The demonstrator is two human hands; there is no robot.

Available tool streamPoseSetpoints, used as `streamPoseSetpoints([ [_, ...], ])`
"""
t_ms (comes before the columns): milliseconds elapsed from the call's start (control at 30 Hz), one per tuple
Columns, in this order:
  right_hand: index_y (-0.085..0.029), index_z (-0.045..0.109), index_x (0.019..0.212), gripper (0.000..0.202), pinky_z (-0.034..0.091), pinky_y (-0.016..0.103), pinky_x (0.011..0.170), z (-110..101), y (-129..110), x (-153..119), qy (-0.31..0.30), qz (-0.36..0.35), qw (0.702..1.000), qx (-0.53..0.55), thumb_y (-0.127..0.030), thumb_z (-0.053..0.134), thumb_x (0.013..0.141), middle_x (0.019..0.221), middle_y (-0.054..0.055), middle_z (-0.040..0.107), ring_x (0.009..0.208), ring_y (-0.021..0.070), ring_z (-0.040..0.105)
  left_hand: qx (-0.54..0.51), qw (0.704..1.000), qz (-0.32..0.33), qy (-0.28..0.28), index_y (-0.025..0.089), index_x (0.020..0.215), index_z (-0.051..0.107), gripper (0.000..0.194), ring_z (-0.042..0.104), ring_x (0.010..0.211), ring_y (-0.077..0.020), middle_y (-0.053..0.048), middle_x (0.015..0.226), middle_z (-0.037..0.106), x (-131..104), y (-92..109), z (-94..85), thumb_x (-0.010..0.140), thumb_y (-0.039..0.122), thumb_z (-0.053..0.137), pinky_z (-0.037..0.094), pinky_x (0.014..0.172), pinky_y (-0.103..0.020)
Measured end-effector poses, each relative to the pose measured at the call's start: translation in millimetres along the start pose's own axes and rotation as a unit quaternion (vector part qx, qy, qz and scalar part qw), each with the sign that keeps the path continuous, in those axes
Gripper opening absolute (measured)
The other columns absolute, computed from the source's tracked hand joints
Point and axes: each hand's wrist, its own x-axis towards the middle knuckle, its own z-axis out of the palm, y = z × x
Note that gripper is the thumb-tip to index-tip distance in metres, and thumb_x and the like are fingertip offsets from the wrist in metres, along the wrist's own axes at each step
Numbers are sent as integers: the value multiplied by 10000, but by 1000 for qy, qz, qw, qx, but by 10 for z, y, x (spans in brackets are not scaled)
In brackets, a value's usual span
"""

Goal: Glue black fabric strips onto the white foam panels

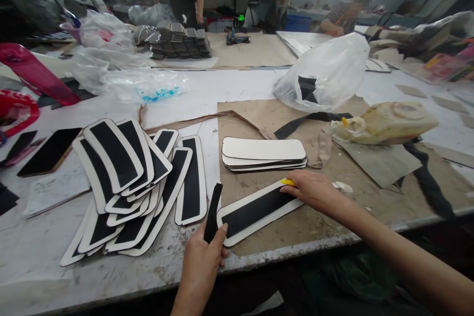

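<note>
Left hand (202,256) is pinching a strip (213,213), right hand (313,188) a yellow tool (288,182), apparently working the panel (255,215) lying six o'clock from the stack (264,149); the next move is seemingly calling for steadiness.

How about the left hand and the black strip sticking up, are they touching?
Touching. The head view shows the black strip coming up out of the left hand, its lower end against the thumb.
</note>
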Motion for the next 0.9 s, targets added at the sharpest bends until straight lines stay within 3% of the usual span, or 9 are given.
streamPoseSetpoints([
  [100,-191,625,859,271,383,275,664,-1,-2,32,-7,-7,1000,-10,-424,486,856,910,72,677,878,235,609,65,997,13,26,181,880,613,356,457,341,-157,41,374,504,-21,18,-8,686,480,600,358,385,-249],
  [200,-190,627,872,274,388,274,660,27,11,60,-10,-10,1000,-14,-424,485,856,919,80,679,881,240,609,123,987,68,80,211,783,651,280,567,491,-211,-5,486,589,-30,33,-19,686,468,597,414,504,-285],
  [367,-200,624,892,278,389,272,658,121,63,98,-8,-17,1000,8,-438,486,850,931,76,680,881,240,610,137,984,83,82,214,788,670,289,599,673,-243,-22,646,653,-35,57,-38,685,473,597,420,660,-310],
  [500,-200,625,884,282,387,277,665,143,91,116,-19,-19,999,24,-446,493,846,924,77,680,870,244,611,85,992,61,70,190,698,631,319,538,570,-187,8,560,586,-59,88,-43,648,505,645,399,565,-270],
  [633,-185,628,856,264,378,272,660,80,106,119,-45,-38,997,52,-416,499,850,907,85,680,839,234,613,40,998,12,56,182,633,579,355,389,396,-115,62,394,435,-68,106,-38,625,526,669,295,416,-229],
  [900,-187,626,801,223,370,257,623,63,97,140,-40,-54,997,48,-392,542,827,830,65,684,772,212,619,18,999,-4,49,173,615,544,384,385,366,-95,45,374,480,5,-25,-28,636,536,668,259,399,-218],
])
